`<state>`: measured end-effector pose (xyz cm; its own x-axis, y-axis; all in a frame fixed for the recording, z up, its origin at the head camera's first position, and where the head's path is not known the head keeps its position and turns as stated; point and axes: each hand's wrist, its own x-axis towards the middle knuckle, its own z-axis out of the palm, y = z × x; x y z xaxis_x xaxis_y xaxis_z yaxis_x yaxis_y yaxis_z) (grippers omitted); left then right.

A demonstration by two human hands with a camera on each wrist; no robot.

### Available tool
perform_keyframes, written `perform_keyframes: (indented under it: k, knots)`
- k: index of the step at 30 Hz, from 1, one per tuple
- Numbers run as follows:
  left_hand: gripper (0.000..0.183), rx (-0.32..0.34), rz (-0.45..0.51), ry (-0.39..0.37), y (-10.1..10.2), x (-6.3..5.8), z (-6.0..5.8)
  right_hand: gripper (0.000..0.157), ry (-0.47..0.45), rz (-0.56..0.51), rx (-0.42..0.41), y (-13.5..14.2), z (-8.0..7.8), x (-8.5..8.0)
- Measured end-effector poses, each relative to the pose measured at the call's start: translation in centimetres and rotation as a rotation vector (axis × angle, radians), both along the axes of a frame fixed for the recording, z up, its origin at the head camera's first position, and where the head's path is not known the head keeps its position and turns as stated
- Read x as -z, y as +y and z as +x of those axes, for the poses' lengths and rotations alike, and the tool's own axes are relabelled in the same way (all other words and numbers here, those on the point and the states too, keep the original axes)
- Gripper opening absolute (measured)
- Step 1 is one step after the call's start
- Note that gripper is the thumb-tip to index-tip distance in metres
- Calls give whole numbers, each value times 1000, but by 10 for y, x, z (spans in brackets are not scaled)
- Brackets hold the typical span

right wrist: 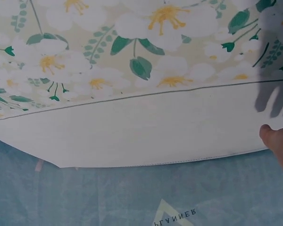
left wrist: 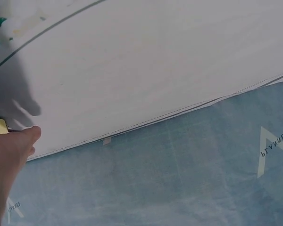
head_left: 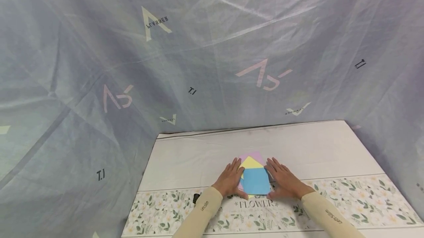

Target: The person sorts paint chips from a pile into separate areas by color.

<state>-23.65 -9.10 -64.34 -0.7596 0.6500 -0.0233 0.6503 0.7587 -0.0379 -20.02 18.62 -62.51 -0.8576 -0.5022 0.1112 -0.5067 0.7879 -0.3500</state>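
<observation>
A small loose stack of coloured paper sheets lies on the table between the two hands. On top is a blue sheet (head_left: 256,181); a yellow sheet (head_left: 250,162) and a pink sheet (head_left: 255,154) stick out beyond its far edge. My left hand (head_left: 230,179) rests along the left side of the stack, fingers extended forward. Along the right side lies my right hand (head_left: 282,181), its fingers also stretched out at the edge. Part of the left hand (left wrist: 12,157) and a yellow corner show in the left wrist view. The right wrist view catches only some of the right hand (right wrist: 278,141).
The white cloth (head_left: 185,160) under the papers has a floral band (head_left: 357,197) with the word FLOWER near the stack. A small black object (head_left: 196,198) lies beside the left forearm. Grey-blue sheeting (head_left: 212,65) hangs behind and along both sides.
</observation>
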Motion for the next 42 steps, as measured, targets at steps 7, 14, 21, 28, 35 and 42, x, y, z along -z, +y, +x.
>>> perform_keyframes:
  k: [7, 14, 21, 28, 35, 42]
  knots:
    - [123, -2, 32, -8, -9, -12, 1, 108, 13, -17, -28, -6, -6, -7]
    - [119, -24, 30, -24, -22, -20, -1, 104, 16, -23, -39, -16, -10, -13]
    - [118, -43, 55, -13, -35, -22, 0, 104, 17, -20, -48, -28, -14, -15]
    - [122, -72, 84, 9, -48, -18, 1, 103, 50, -32, -80, -40, -16, -16]
    - [121, -86, 106, -25, -62, -23, 3, 104, 16, -28, -103, -53, -18, -18]
    - [119, -120, 113, -56, -76, -25, 3, 104, 25, -39, -122, -64, -23, -17]
